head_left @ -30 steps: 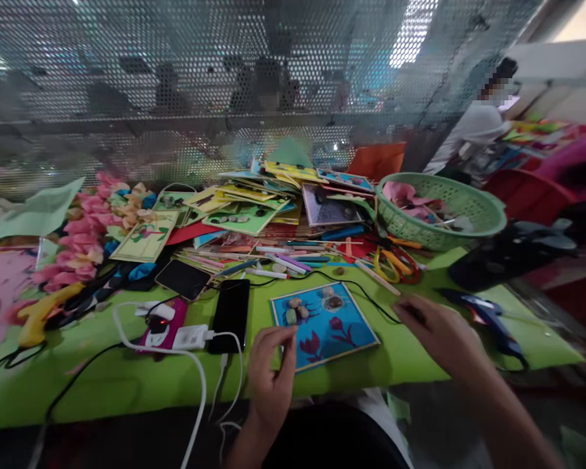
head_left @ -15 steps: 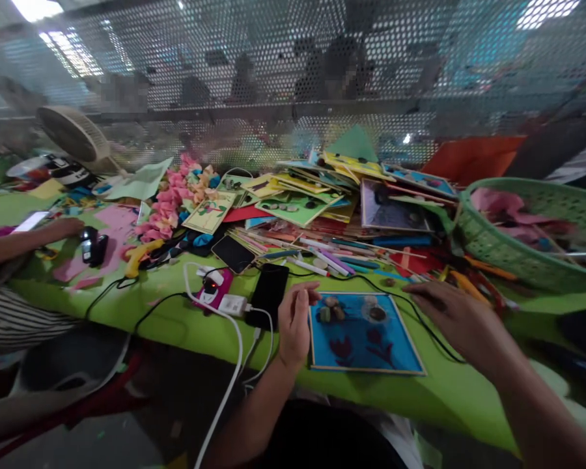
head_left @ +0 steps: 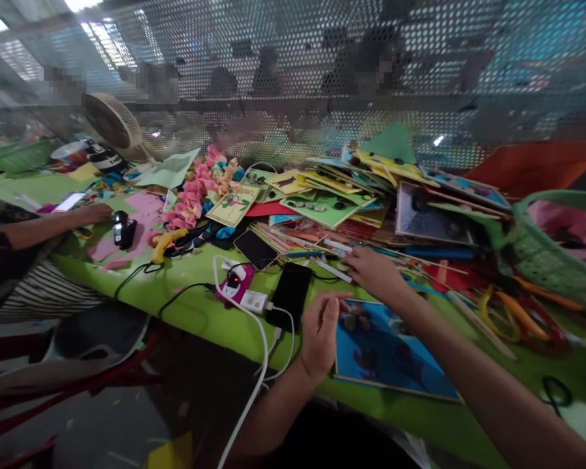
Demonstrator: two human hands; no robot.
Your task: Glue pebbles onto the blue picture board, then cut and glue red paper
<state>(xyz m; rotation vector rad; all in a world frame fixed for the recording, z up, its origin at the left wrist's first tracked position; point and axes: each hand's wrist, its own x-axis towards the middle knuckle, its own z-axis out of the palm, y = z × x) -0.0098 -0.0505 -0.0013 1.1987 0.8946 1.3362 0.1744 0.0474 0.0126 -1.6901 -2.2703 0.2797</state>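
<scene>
Fan (head_left: 114,124), basket (head_left: 542,251) and scissors (head_left: 515,316) sit on table (head_left: 195,316).

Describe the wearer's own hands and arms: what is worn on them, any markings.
The left hand and right hand are bare: no gloves, and no ring shows. The left forearm and right forearm are uncovered too, with no sleeve, watch or bracelet in view. The picture is too blurred to tell finer marks.

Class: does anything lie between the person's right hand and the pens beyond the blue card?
Nothing visible does. The right hand is at the pens; the blue card lies nearer the person, not between them.
</scene>
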